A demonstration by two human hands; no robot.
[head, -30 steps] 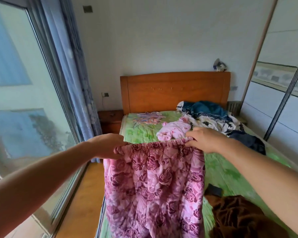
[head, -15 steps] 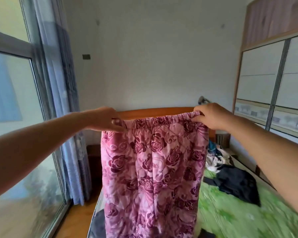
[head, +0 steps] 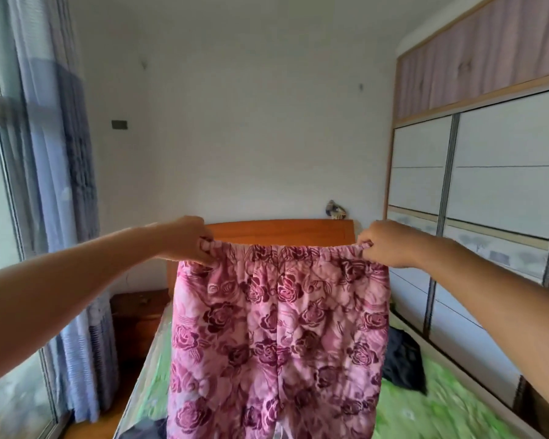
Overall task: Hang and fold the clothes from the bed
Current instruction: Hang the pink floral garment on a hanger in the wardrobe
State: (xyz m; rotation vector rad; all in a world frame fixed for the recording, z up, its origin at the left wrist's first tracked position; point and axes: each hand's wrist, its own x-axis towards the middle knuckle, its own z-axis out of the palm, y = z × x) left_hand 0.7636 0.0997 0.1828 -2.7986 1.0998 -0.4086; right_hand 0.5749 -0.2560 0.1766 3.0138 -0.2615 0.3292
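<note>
I see the left hand (head: 187,239) and right hand (head: 384,243) each pinching one end of the elastic waistband of pink quilted trousers printed with dark roses (head: 276,327), each grip closed on the cloth. Compared with a second ago, the hands are higher and wider apart, so the waistband is now stretched flat. I judge the trousers spread ready for folding or hanging. They hang in the air above the green-sheeted bed (head: 441,407), waistband up and level, legs pointing down, long axis vertical, hems out of view.
</note>
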